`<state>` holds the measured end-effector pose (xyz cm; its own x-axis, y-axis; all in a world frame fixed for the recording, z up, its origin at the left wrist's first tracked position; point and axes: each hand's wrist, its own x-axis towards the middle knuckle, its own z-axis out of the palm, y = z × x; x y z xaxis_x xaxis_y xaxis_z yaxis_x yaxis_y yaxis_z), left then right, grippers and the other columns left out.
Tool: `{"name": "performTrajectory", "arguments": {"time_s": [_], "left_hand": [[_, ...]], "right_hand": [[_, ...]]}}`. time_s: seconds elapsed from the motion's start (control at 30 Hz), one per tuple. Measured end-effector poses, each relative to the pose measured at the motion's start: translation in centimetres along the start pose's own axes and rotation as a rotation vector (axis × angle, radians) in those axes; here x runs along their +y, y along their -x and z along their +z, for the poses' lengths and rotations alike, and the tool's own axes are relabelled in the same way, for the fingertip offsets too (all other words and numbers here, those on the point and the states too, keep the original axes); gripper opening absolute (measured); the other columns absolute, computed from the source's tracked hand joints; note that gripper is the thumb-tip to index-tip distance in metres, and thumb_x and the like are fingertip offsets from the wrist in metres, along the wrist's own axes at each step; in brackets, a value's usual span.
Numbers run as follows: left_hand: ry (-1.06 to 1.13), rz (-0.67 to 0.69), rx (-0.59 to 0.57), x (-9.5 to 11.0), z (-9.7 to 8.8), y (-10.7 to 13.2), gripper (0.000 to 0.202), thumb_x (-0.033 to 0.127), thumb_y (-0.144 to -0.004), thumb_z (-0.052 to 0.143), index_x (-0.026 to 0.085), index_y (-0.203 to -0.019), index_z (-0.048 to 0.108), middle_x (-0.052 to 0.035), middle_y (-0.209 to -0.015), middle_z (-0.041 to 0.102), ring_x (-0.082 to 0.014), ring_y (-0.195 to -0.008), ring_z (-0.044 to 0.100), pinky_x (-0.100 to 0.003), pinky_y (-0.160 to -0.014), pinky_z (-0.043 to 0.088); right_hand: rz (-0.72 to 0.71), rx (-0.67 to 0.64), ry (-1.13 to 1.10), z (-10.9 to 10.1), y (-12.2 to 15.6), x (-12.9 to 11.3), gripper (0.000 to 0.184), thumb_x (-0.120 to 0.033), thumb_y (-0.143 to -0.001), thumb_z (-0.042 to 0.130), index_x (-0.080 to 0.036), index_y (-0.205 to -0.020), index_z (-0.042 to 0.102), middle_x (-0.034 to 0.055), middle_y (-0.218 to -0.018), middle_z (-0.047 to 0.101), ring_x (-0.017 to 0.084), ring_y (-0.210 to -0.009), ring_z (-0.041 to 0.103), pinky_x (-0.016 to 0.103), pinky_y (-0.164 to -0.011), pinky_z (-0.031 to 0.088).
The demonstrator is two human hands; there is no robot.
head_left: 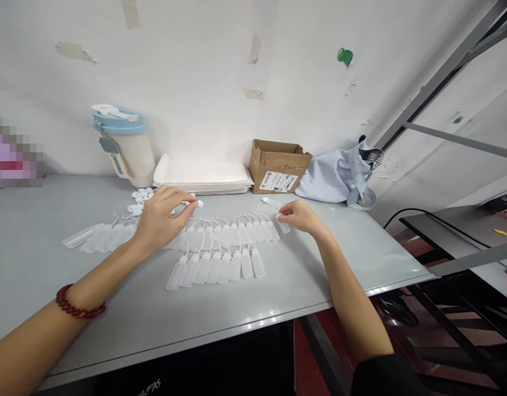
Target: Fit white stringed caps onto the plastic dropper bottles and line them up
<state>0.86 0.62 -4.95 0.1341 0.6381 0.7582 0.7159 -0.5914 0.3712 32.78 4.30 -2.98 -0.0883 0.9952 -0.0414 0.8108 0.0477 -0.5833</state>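
Note:
Rows of small translucent squeeze bottles (220, 258) with tethered caps lie on the grey table (278, 286). My left hand (162, 217), with a red bead bracelet on its wrist, pinches a small white cap (199, 204) between thumb and forefinger above the back row. My right hand (300, 215) is closed on one bottle (283, 224) at the right end of the back row. A small pile of loose white caps (141, 199) lies just behind my left hand.
A blue-lidded tumbler (125, 146) stands at the back by the wall. Beside it lie a stack of white sheets (201, 176), an open cardboard box (278, 165) and a light blue cloth bag (339, 176). The table's edge drops off at right, with a metal frame (439, 77).

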Motion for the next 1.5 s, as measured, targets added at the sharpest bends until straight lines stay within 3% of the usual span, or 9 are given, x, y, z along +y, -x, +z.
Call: {"name": "performTrajectory", "arguments": {"time_s": [0.13,0.3,0.47,0.6,0.73,1.07,1.17,1.37,1.5], "left_hand": [[0.120,-0.147,-0.059,1.5,-0.1,0.2,0.015,0.032,-0.084,0.059,0.022,-0.080,0.070,-0.0025,-0.085,0.071,-0.0203,-0.086,0.063,-0.027,-0.061,0.046],[0.394,-0.347,-0.227,4.3,-0.1,0.1,0.017,0.035,-0.082,0.065,0.021,-0.079,0.072,-0.0016,-0.083,0.073,-0.0174,-0.079,0.065,-0.028,-0.071,0.051],[0.653,-0.527,-0.320,6.6,0.4,0.1,0.018,0.035,-0.082,0.066,0.018,-0.083,0.073,-0.0032,-0.082,0.075,-0.0179,-0.077,0.069,-0.029,-0.073,0.056],[0.698,-0.565,-0.296,7.5,0.4,0.1,0.017,0.033,-0.084,0.064,0.018,-0.084,0.072,-0.0028,-0.083,0.075,-0.0166,-0.074,0.069,-0.028,-0.070,0.057],[0.626,-0.527,-0.235,7.8,0.2,0.3,0.016,0.033,-0.085,0.064,0.019,-0.086,0.071,-0.0020,-0.085,0.073,-0.0158,-0.077,0.068,-0.026,-0.071,0.055],[0.402,-0.147,-0.233,8.0,0.2,0.6,0.011,0.021,-0.088,0.056,0.018,-0.086,0.067,-0.0025,-0.086,0.070,-0.0153,-0.080,0.064,-0.026,-0.071,0.050],[0.397,-0.104,-0.241,7.9,0.3,0.6,0.011,0.020,-0.089,0.056,0.018,-0.086,0.066,-0.0022,-0.086,0.069,-0.0146,-0.080,0.063,-0.026,-0.071,0.050],[0.547,-0.274,-0.222,7.8,0.6,0.9,0.019,0.025,-0.086,0.062,0.020,-0.105,0.058,-0.0018,-0.090,0.067,-0.0166,-0.087,0.066,-0.030,-0.078,0.055],[0.436,-0.036,-0.249,7.9,0.3,0.8,0.011,0.021,-0.091,0.055,0.020,-0.095,0.064,-0.0044,-0.095,0.069,-0.0176,-0.091,0.065,-0.031,-0.082,0.053]], "right_hand": [[-0.050,0.087,-0.111,0.4,0.3,-0.6,0.030,-0.024,-0.068,0.064,-0.009,-0.092,0.069,0.0043,-0.074,0.065,0.017,-0.068,0.061,0.027,-0.060,0.049],[-0.171,0.160,-0.442,1.5,1.4,-2.4,0.032,-0.027,-0.064,0.070,-0.011,-0.091,0.068,0.0030,-0.075,0.064,0.015,-0.069,0.060,0.031,-0.068,0.051],[-0.234,0.063,-0.676,3.4,3.2,-4.5,0.032,-0.029,-0.064,0.075,-0.014,-0.092,0.067,0.0017,-0.078,0.063,0.014,-0.071,0.059,0.030,-0.068,0.051],[-0.335,-0.009,-0.732,4.4,4.7,-5.9,0.029,-0.027,-0.068,0.075,-0.016,-0.094,0.068,0.0016,-0.082,0.063,0.014,-0.077,0.060,0.029,-0.070,0.052],[-0.421,0.018,-0.689,4.8,5.6,-6.5,0.026,-0.022,-0.071,0.073,-0.018,-0.096,0.067,0.0013,-0.082,0.063,0.013,-0.078,0.061,0.029,-0.071,0.055],[-0.674,0.130,-0.450,5.9,6.0,-6.4,0.021,-0.020,-0.079,0.065,-0.020,-0.100,0.065,0.0035,-0.088,0.067,0.015,-0.079,0.062,0.030,-0.069,0.059],[-0.701,0.143,-0.422,6.0,6.0,-6.4,0.021,-0.017,-0.079,0.064,-0.020,-0.100,0.065,0.0041,-0.089,0.068,0.015,-0.079,0.062,0.031,-0.070,0.059],[-0.528,-0.016,-0.625,5.2,6.2,-6.9,0.022,-0.020,-0.075,0.070,-0.019,-0.097,0.067,0.0032,-0.091,0.067,0.015,-0.082,0.062,0.031,-0.074,0.057],[-0.337,-0.170,-0.799,4.5,6.1,-7.1,0.029,-0.026,-0.068,0.078,-0.020,-0.093,0.066,-0.0005,-0.081,0.064,0.012,-0.068,0.060,0.028,-0.067,0.054]]}}
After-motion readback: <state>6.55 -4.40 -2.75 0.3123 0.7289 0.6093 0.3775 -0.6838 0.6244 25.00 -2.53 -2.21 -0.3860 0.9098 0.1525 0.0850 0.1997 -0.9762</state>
